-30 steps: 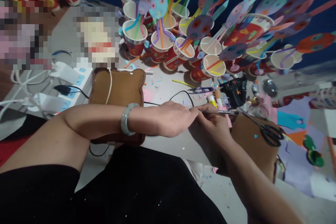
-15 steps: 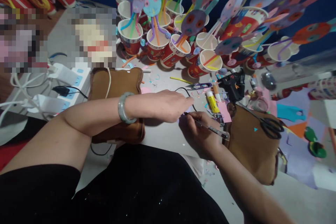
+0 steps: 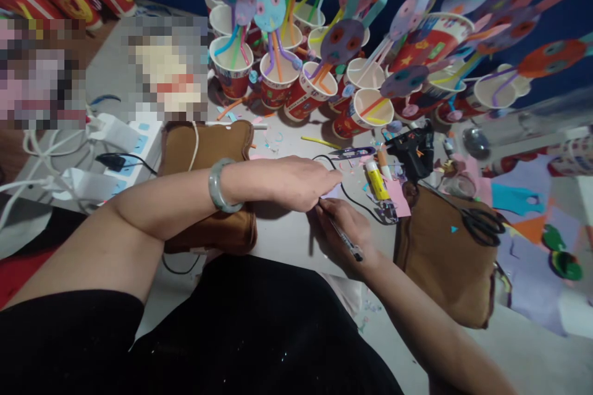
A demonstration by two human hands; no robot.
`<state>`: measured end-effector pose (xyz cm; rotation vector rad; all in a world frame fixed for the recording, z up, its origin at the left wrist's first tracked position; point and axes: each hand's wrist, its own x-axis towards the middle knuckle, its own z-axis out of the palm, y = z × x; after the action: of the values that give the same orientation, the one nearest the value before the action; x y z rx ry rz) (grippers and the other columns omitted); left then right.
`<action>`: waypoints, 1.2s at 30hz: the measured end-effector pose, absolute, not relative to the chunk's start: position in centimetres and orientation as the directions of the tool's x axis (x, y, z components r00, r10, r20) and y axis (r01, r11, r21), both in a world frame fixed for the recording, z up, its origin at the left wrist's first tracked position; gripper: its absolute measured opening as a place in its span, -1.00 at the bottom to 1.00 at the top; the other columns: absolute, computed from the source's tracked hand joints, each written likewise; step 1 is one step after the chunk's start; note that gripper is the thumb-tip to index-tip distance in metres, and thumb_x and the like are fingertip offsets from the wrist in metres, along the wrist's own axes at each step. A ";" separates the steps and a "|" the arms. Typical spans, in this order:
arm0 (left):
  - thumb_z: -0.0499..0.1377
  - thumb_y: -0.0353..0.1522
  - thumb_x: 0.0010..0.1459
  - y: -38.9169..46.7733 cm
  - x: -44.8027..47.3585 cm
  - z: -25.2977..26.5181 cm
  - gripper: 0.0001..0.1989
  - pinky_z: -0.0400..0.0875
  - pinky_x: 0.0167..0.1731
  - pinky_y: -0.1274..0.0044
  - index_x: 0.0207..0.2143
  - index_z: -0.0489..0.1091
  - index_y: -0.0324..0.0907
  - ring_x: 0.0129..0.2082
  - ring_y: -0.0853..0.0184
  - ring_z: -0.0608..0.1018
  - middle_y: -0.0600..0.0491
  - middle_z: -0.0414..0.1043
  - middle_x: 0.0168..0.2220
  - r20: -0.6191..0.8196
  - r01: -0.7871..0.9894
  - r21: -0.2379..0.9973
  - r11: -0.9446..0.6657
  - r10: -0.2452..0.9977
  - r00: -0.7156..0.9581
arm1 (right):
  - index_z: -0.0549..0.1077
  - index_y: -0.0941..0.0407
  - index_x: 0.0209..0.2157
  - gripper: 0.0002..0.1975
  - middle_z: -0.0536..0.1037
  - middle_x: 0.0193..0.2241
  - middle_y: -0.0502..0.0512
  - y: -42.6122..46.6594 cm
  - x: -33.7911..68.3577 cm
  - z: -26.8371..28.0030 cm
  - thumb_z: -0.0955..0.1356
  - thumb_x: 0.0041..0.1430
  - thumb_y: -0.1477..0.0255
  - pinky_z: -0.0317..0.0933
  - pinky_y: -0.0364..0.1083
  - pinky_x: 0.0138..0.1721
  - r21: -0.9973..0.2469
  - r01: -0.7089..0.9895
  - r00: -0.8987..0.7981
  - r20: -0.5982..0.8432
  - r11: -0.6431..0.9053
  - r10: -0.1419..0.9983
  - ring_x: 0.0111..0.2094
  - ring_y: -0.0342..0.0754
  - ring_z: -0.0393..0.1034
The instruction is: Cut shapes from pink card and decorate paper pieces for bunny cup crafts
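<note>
My right hand point(image 3: 345, 228) is closed round a clear-barrelled pen point(image 3: 343, 238), its back end pointing toward my wrist. The writing end meets the fingers of my left hand point(image 3: 301, 184), so the tip is hidden. My left hand reaches across from the left with its fingers curled down and pressed together. A small piece of light purple paper point(image 3: 330, 191) shows at its fingertips; most of it lies under the hand. A black cord point(image 3: 356, 202) runs across the table just beyond both hands.
Two brown cushions point(image 3: 208, 142) lie either side, black scissors point(image 3: 484, 225) on the right one. Beyond my hands are a yellow glue stick point(image 3: 377, 182), a black glue gun point(image 3: 414, 148) and snips point(image 3: 354, 153). Paper cups point(image 3: 310, 95) with puppets line the back; a power strip point(image 3: 139, 142) is left.
My right hand has shifted left, closer to my left hand, and the pen now slants more steeply toward me. My left hand stays nearly in place.
</note>
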<state>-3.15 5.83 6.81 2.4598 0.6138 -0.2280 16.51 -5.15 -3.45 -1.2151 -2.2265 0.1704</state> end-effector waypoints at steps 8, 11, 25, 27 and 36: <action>0.04 -0.45 0.20 5.7 -3.1 6.5 -0.67 0.22 -0.40 0.49 0.02 0.35 -0.24 -0.34 0.28 0.47 -0.11 0.50 -0.24 -0.269 0.473 0.488 -0.734 0.389 0.881 | 0.42 0.10 -0.13 -0.86 0.62 -0.31 0.14 -5.4 16.4 -3.0 0.36 0.27 0.49 0.48 -0.06 -0.29 -0.399 0.756 -0.347 0.427 0.519 0.835 -0.29 -0.01 0.57; 0.02 -0.47 0.20 5.7 -3.2 6.6 -0.67 0.19 -0.42 0.49 0.01 0.36 -0.24 -0.37 0.29 0.46 -0.11 0.50 -0.25 -0.266 0.470 0.479 -0.741 0.388 0.883 | 0.45 0.12 -0.22 -0.94 0.61 -0.38 0.12 -5.3 16.5 -2.0 0.35 0.28 0.44 0.44 -0.09 -0.39 -0.448 0.778 -0.275 0.388 0.441 0.880 -0.40 -0.05 0.55; 0.00 -0.52 0.21 5.0 -3.1 6.7 -0.66 0.19 -0.42 0.49 0.02 0.34 -0.26 -0.38 0.29 0.47 -0.10 0.50 -0.29 -0.223 0.449 0.455 -0.769 0.390 0.894 | 0.41 0.07 -0.39 -0.83 0.47 -0.59 -0.02 -4.0 17.2 -1.2 0.36 0.28 0.32 0.22 -0.12 -0.60 -0.848 0.528 0.008 0.055 0.043 0.998 -0.63 -0.13 0.34; 0.00 -0.52 0.21 4.9 -3.2 6.7 -0.66 0.20 -0.41 0.48 0.02 0.34 -0.27 -0.36 0.27 0.49 -0.11 0.51 -0.29 -0.227 0.449 0.453 -0.770 0.388 0.893 | 0.39 0.07 -0.40 -0.80 0.46 -0.62 -0.03 -3.7 17.1 -0.8 0.36 0.28 0.29 0.22 -0.11 -0.59 -0.872 0.489 0.011 0.023 0.015 1.000 -0.64 -0.12 0.33; -0.05 -0.46 0.29 4.0 -2.8 6.7 -0.70 0.28 -0.38 0.46 0.02 0.34 -0.26 -0.32 0.24 0.53 -0.11 0.52 -0.28 -0.253 0.452 0.489 -0.746 0.374 0.892 | 0.39 0.08 -0.43 -0.74 0.43 -0.65 -0.04 -2.0 17.3 -0.1 0.40 0.22 0.22 0.21 -0.11 -0.60 -0.882 0.468 0.038 -0.034 -0.048 0.999 -0.64 -0.12 0.31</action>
<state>-2.84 4.04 6.74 2.4997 0.5947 -0.1863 17.29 -2.05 -0.11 -1.6069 -1.5158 0.9470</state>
